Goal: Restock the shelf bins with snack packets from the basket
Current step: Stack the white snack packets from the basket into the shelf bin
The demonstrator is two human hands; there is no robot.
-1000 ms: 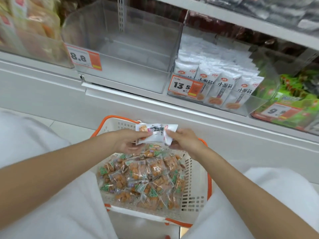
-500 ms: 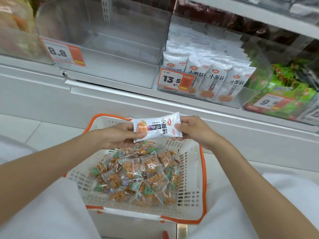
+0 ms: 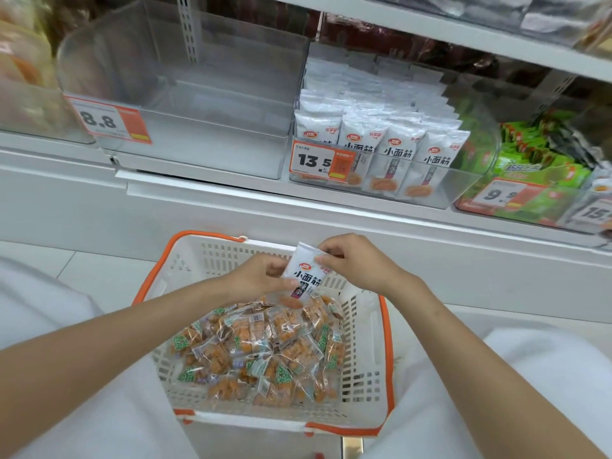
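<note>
My left hand (image 3: 261, 279) and right hand (image 3: 354, 263) pinch a white packet (image 3: 303, 276) upright above the basket (image 3: 371, 326) rim, below the open bin (image 3: 185, 94).

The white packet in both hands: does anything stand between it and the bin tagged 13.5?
Nothing visible. The white packet, pinched by left hand and right hand, has open space up to the bin, whose top is open.

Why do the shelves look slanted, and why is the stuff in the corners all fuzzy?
Head view: the wide, tilted camera makes the shelf edge run slanted. Head view: its corners smear, so the orange-packet bin and green packets go soft, while the white packet pinched by the left hand and right hand looks sharp.
</note>
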